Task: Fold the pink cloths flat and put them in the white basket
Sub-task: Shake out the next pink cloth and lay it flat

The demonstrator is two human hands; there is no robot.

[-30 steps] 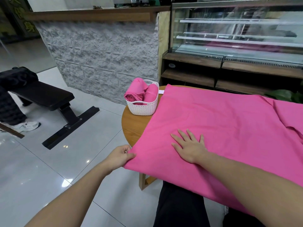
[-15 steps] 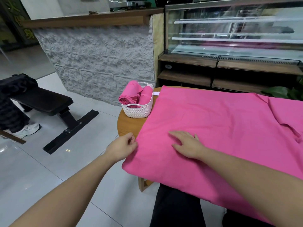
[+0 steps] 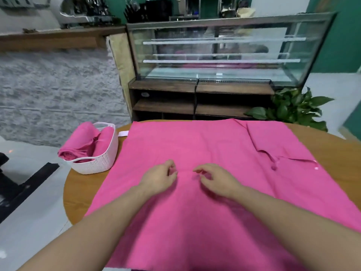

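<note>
A large pink cloth [image 3: 195,145] lies spread over the round wooden table [image 3: 82,190], its near edge hanging off the front. Its far right part is folded over with a creased flap [image 3: 273,147]. Both of my hands sit side by side over the cloth's middle. My left hand [image 3: 160,178] and my right hand [image 3: 216,180] have loosely curled fingers, and no cloth is visibly pinched in either. The white basket [image 3: 95,165] stands at the table's left edge, just left of the cloth, with rolled pink cloths [image 3: 82,141] inside.
Behind the table stands a glass display case [image 3: 214,55] on dark wooden shelves. A green plant [image 3: 293,108] grows at the back right. A grey stone wall [image 3: 58,94] rises at the left, and a black bench foot [image 3: 25,184] lies on the tiled floor.
My left hand let go of the cloth's near left corner and moved to the middle. My right hand lifted from lying flat and curled its fingers. The view swung right and up.
</note>
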